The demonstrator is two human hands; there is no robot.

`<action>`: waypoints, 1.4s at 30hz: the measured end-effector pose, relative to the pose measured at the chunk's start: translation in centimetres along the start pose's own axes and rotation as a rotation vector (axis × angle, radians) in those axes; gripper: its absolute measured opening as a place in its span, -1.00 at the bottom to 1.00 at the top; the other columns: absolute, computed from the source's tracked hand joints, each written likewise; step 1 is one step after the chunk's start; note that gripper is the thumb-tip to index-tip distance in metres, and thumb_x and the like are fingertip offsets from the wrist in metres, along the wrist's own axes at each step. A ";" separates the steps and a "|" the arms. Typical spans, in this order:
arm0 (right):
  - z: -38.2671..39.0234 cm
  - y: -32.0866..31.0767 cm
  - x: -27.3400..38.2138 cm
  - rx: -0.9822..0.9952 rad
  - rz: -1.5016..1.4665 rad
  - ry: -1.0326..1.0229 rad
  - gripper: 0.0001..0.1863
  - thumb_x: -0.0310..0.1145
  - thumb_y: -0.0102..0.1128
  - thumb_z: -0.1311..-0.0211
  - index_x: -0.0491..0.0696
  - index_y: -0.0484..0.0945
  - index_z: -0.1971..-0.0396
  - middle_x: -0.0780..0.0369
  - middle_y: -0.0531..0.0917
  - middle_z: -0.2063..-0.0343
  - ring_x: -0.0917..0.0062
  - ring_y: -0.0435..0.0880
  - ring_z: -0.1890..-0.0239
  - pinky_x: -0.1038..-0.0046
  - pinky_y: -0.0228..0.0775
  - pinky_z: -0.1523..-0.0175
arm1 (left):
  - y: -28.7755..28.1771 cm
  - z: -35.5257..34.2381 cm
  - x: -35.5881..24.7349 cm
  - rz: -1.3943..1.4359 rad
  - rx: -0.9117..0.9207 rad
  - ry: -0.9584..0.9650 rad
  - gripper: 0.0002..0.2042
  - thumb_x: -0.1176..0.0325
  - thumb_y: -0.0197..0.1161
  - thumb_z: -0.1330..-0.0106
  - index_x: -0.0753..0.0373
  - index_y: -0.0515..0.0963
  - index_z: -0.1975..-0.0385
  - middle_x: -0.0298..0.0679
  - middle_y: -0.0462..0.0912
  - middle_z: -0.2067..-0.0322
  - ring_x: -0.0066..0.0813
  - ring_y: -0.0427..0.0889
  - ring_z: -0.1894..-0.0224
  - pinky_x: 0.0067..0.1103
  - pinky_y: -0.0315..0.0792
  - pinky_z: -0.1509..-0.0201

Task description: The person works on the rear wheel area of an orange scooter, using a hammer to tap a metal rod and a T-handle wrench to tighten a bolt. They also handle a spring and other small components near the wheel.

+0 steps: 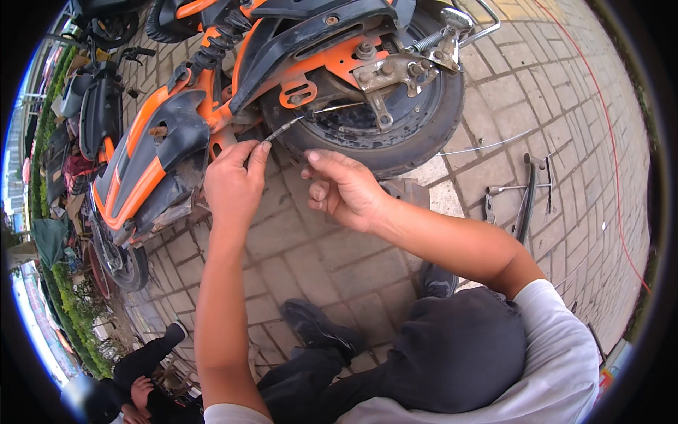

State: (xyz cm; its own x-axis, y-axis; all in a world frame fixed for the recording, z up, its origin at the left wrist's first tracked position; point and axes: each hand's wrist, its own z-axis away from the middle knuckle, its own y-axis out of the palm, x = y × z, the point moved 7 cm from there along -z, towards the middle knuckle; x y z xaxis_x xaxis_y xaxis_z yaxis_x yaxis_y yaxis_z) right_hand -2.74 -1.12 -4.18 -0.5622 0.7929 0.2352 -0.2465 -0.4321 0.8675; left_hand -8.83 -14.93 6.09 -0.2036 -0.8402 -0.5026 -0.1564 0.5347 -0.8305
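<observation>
My left hand (234,177) pinches a thin cable with a dark sleeve and a pale end (286,126) between thumb and forefinger, in front of the rear wheel of an orange and black two-wheeler (166,141). My right hand (342,191) is just right of it, below the tyre (417,148), fingers loosely curled and apart with nothing visible in them. A thin metal rod (337,107) runs across the wheel under a metal bracket (388,76) and an orange plate (298,94).
On the paving (515,78) at the right lie metal tools (530,185), a thin wire (487,145) and a long red hose (600,99). Other vehicles (99,113) stand at upper left. Another person's hand (141,392) and dark-clothed leg show at lower left.
</observation>
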 end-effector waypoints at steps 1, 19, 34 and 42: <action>1.0 -0.2 0.2 0.011 0.008 0.010 -0.84 -0.26 0.21 -0.28 0.03 0.51 0.22 0.33 0.56 0.40 0.64 0.42 0.59 0.48 0.30 0.40 | 0.5 -0.4 -0.4 -0.022 -0.002 0.064 -0.76 0.22 0.28 -0.24 0.30 0.65 0.36 -0.10 0.62 0.46 -0.17 0.59 0.44 -0.43 0.43 0.34; 8.1 -5.4 4.9 -0.084 0.040 -0.082 -0.82 -0.28 0.18 -0.30 -0.07 0.53 0.22 0.24 0.58 0.46 0.60 0.47 0.60 0.46 0.31 0.43 | 1.2 3.2 -3.6 -0.395 -0.312 0.080 -0.47 0.24 0.20 -0.29 0.39 0.31 -0.19 0.09 0.27 -0.22 0.04 0.27 -0.24 -0.26 0.13 -0.31; 8.8 -5.1 4.4 -0.089 0.067 -0.061 -0.79 -0.27 0.15 -0.31 -0.11 0.52 0.24 0.21 0.56 0.47 0.57 0.46 0.60 0.45 0.32 0.43 | 2.4 1.9 1.2 -0.276 -0.338 0.084 -0.29 0.40 0.18 -0.17 0.52 0.05 -0.30 0.22 0.10 -0.29 0.15 0.12 -0.32 -0.11 0.00 -0.39; 8.6 -4.4 4.0 -0.062 0.097 -0.035 -0.79 -0.27 0.13 -0.32 -0.11 0.52 0.24 0.22 0.57 0.46 0.57 0.47 0.59 0.45 0.33 0.43 | 3.2 1.5 1.1 -0.535 -0.033 -0.128 -0.27 0.35 0.20 -0.14 0.53 0.07 -0.30 0.15 0.14 -0.30 0.02 0.24 -0.24 -0.21 0.15 -0.30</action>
State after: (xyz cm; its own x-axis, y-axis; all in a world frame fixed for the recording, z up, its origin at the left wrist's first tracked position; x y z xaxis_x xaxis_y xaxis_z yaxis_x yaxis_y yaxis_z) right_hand 2.86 7.65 -3.29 -0.5579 0.7600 0.3332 -0.2412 -0.5327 0.8112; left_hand -8.06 -14.33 2.52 0.0317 -0.9987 -0.0396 -0.2361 0.0310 -0.9712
